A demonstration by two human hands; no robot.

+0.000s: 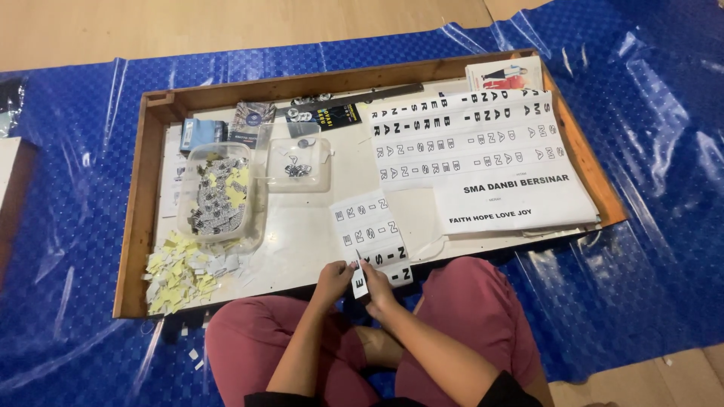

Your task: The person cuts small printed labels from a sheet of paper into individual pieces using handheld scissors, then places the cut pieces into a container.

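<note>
Two hands meet at the near edge of the wooden tray (136, 226): your left hand (332, 277) and right hand (377, 286) are both closed in a pinch on one small white letter piece (360, 283), held just above your lap. A partly used letter sheet (369, 230) lies on the tray directly ahead of your hands, with outlined letters remaining on it.

Done, as far as you can judge: a clear plastic tub (219, 200) holds many finished pieces, a smaller clear tub (299, 164) holds a few, and a pile of yellow and white paper scraps (181, 273) sits in the near-left corner.

Left: the large stack of printed letter sheets (483, 151) at the right of the tray appears uncut. You look well short of halfway.
</note>
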